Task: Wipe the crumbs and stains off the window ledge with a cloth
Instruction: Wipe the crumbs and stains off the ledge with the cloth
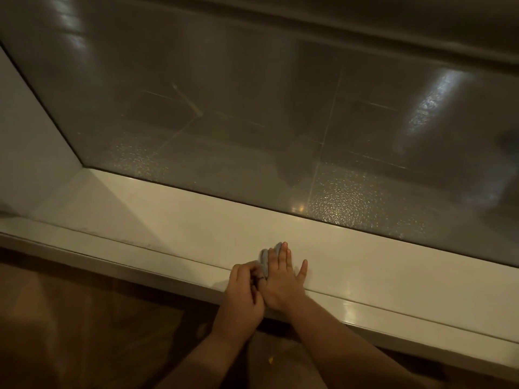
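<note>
**Both hands on the cloth at the front of the ledge**

So here's the view looking down: a white window ledge [174, 220] runs across under a big pane of glass [252, 122], which is dim and speckled with reflections. The small grey-blue cloth [264, 261] sits on the ledge close to its front edge, mostly covered up. The right hand [283, 279] lies flat on top of it, fingers spread and pointing at the glass, pressing the cloth down rather than gripping it. The left hand [244, 290] is right beside it, touching, with fingers curled in and pinching the near corner of the cloth. Can't make out any crumbs or stains from here, too dark. No containers anywhere in view. Brown floor [84, 318] below the ledge.
</note>
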`<state>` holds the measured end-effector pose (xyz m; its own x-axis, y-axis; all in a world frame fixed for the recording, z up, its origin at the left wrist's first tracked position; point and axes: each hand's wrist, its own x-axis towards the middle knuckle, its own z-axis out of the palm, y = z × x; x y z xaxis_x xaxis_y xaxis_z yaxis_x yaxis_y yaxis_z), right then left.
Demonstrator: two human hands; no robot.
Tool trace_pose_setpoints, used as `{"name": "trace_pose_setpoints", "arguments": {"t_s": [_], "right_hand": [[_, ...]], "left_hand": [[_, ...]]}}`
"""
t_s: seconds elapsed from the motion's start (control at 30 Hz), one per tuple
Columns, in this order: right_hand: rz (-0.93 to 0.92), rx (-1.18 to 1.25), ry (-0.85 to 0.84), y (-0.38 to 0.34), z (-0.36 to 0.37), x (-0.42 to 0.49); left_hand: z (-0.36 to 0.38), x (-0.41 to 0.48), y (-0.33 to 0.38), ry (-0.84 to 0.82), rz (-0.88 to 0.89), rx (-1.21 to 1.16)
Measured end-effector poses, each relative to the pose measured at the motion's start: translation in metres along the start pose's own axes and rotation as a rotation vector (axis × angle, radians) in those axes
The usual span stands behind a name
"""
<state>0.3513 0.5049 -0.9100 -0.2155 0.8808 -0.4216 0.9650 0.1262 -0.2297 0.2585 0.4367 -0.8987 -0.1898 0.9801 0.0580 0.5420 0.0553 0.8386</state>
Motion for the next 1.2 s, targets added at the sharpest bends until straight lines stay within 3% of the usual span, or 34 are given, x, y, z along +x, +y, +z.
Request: {"name": "trace_pose_setpoints", "arguments": {"t_s": [0.13,0.27,0.37,0.47,0.6,0.7,0.9,1.2], "right_hand": [[-0.022,-0.025,-0.204,0.003,-0.022,0.004],[-0.026,0.016,-0.336,0.003,-0.048,0.010],[-0.083,-0.092,-0.350,-0.004,-0.062,0.008],[-0.136,-0.212,-0.263,-0.015,-0.066,0.010],[-0.100,-0.161,-0.168,-0.024,-0.052,0.019],[-0.014,0.078,-0.197,-0.026,-0.033,0.015],[-0.015,0.369,-0.051,-0.022,-0.004,0.009],[-0.467,-0.089,-0.151,0.026,-0.007,0.018]], "left_hand": [[0.012,0.004,0.019,0.115,-0.141,-0.056],[0.019,0.003,0.021,0.056,-0.304,0.008],[0.025,0.011,0.010,0.032,-0.335,0.147],[0.024,0.030,0.001,-0.133,-0.444,0.193],[0.020,0.020,-0.002,-0.199,-0.286,0.221],[0.011,0.009,-0.011,-0.193,-0.177,0.272],[-0.011,0.012,-0.014,-0.119,-0.101,0.080],[-0.069,-0.037,-0.070,0.118,-0.146,0.079]]}}
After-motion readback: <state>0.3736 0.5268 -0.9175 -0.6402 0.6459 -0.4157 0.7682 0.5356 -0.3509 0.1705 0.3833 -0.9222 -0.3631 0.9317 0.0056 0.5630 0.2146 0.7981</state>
